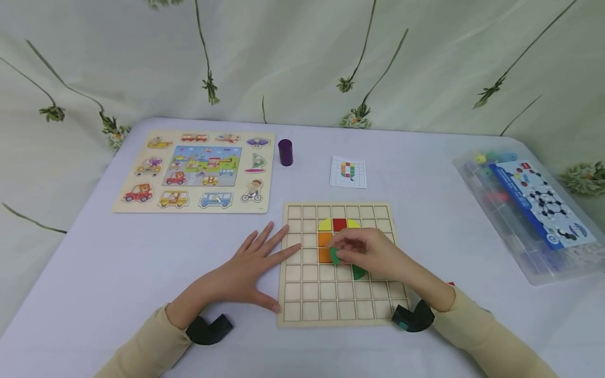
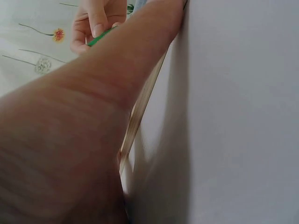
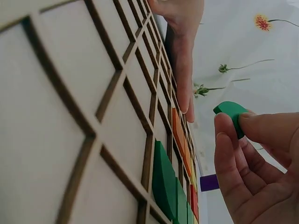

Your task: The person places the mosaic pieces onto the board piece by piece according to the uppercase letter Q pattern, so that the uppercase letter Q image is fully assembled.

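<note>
A wooden grid board (image 1: 329, 311) lies flat on the table. Between thumb and fingertips my right hand (image 1: 373, 254) pinches a green quarter-round block (image 3: 231, 114), held above the board's middle. My left hand (image 1: 248, 270) is spread with straight fingers at the board's left edge, its fingertips over the outer cells. Set in the grid are two yellow rounded blocks (image 1: 324, 226) with a red square block (image 1: 339, 224) between them, and orange square blocks (image 1: 324, 240) below on the left. A green rounded block (image 1: 359, 272) sits lower right; the right hand hides the cells above it.
Behind the board lie a small pattern card (image 1: 348, 172) and a standing purple cylinder (image 1: 285, 153). A vehicle peg puzzle (image 1: 194, 173) is at the back left. To the right lies a clear plastic case (image 1: 529, 257). Something small and red (image 1: 451, 284) shows beside the right forearm.
</note>
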`<state>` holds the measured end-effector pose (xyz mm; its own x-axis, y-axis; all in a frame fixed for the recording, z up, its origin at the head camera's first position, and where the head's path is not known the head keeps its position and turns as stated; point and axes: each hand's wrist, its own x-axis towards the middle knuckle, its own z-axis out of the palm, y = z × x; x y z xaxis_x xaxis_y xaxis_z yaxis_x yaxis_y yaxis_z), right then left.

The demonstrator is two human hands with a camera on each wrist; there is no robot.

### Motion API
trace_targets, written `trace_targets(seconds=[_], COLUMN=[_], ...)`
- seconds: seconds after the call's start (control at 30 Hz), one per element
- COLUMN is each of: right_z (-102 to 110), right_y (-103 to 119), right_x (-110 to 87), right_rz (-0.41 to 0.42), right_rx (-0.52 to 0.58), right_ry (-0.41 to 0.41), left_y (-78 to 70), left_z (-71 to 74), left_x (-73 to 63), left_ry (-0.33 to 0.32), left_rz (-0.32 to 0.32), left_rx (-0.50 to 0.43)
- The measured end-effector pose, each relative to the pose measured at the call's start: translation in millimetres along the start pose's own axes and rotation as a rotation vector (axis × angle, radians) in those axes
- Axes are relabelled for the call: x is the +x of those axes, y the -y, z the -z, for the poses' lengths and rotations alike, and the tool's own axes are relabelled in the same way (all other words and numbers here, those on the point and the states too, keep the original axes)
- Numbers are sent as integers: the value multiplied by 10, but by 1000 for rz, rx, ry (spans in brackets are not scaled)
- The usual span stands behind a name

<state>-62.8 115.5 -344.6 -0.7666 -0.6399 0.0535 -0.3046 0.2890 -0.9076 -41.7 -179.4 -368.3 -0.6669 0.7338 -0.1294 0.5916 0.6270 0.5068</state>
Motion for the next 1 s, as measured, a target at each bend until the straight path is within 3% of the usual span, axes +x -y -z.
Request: trace_targets(seconds=[0.27, 0.5, 0.8, 1.0], right_z=[-64, -106, -107, -113], right_y=[-27, -40, -60, -61], right_x=[75, 90, 85, 81], right_rz=[75, 78, 105, 131], right_rx=[-147, -170, -170, -253], right_ry=[30, 111, 152, 166], left_y=[13, 7, 0, -1], left_z=[-6, -5, 3, 4], left_x=[11, 6, 11, 7], left_ry=[-16, -18, -13, -10], left_rz=[-16, -20, -21, -17], left_rx=[8, 7, 9, 5])
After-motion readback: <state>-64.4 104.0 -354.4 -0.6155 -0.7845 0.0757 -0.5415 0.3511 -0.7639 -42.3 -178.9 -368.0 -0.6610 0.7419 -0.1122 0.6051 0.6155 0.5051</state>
